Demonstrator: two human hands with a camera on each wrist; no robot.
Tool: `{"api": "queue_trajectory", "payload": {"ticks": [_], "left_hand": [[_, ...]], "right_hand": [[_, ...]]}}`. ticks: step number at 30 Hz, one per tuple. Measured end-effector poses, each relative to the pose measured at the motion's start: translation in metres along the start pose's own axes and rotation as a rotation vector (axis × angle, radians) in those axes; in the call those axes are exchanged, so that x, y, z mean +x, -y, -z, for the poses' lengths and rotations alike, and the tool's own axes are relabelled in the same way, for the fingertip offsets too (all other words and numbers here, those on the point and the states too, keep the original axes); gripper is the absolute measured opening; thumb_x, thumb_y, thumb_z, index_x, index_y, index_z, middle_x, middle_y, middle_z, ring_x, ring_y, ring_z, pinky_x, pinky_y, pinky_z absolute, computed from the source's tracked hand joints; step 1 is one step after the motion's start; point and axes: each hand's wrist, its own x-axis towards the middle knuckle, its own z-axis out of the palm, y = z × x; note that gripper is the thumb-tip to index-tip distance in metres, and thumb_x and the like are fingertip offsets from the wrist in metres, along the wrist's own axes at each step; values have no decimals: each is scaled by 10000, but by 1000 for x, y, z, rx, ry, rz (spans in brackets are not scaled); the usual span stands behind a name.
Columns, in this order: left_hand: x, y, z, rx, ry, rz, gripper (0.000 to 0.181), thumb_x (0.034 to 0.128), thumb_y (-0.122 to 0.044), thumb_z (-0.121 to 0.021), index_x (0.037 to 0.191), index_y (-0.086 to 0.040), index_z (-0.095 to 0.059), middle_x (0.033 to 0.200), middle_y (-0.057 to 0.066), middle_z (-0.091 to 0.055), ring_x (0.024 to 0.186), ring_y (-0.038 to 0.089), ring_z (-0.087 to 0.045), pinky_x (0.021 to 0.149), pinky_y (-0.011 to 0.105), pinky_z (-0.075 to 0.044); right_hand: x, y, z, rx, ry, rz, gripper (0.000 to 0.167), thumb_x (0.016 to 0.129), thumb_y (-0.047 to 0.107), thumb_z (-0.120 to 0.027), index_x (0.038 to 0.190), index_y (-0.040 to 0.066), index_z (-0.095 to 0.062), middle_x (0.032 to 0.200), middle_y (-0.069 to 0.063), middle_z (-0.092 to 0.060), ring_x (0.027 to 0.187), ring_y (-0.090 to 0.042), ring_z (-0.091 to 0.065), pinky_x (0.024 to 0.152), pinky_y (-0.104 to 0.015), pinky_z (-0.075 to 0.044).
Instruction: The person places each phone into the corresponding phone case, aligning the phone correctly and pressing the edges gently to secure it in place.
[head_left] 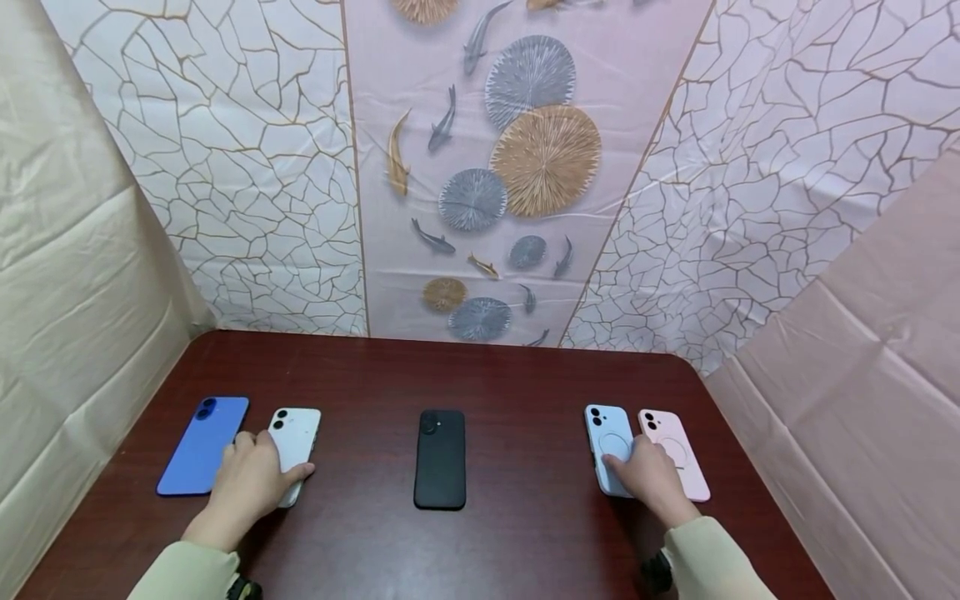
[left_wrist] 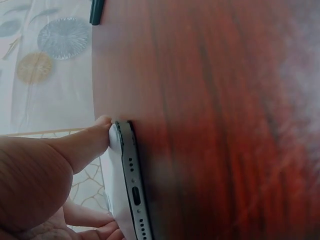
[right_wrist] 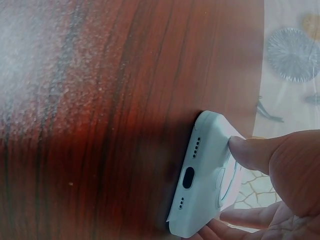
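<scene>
My left hand (head_left: 247, 477) spans a white phone (head_left: 297, 432) lying back up on the table, thumb at its right edge and fingers at its left. The left wrist view shows that phone's bottom edge with its charging port (left_wrist: 136, 195). On the right, my right hand (head_left: 651, 473) holds a light blue phone (head_left: 609, 422) by its sides; its ring mark and camera lenses face up. In the right wrist view, the thumb touches the back near one edge while the other fingers lie along the opposite edge.
A blue phone (head_left: 201, 450) lies left of the white one. Midway between my hands is a black phone (head_left: 440, 462). A pink phone (head_left: 693, 479) sits right of the light blue one, partly behind my right hand. Patterned cloth (head_left: 480, 250) hangs behind the dark wooden table (head_left: 517, 542).
</scene>
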Motion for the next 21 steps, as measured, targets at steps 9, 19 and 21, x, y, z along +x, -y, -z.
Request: {"api": "queue_trajectory", "payload": {"ticks": [9,19,21], "left_hand": [[7,1,5,12,69,25,981,758,-593,-739,1099,270,-420,969,400,-412,911,513,-433,765,556,-392],[9,-5,8,-64,140,96,909,768,-481,-781,1211,230,-427,1092,413,-360,1016,534,-362,746,607,-408],[8,-6,8,-58,146,84,937,763,-465,-788,1262,227,-402,1120,426,-361,1037,552,-360,770,629,-398]], "right_hand": [[0,2,0,9,-5,-1,563,836,271,-740,1074,-193,-527,898,-291,-607,802,-379,-608,695,-502,-484],[-4,9,2,69,-18,-26,562,828,232,-736,1128,-162,-471,994,-347,-517,920,-488,-544,764,-548,-446],[-4,10,2,83,-19,-38,564,827,229,-737,1133,-155,-459,1004,-350,-496,926,-485,-539,768,-545,-444]]}}
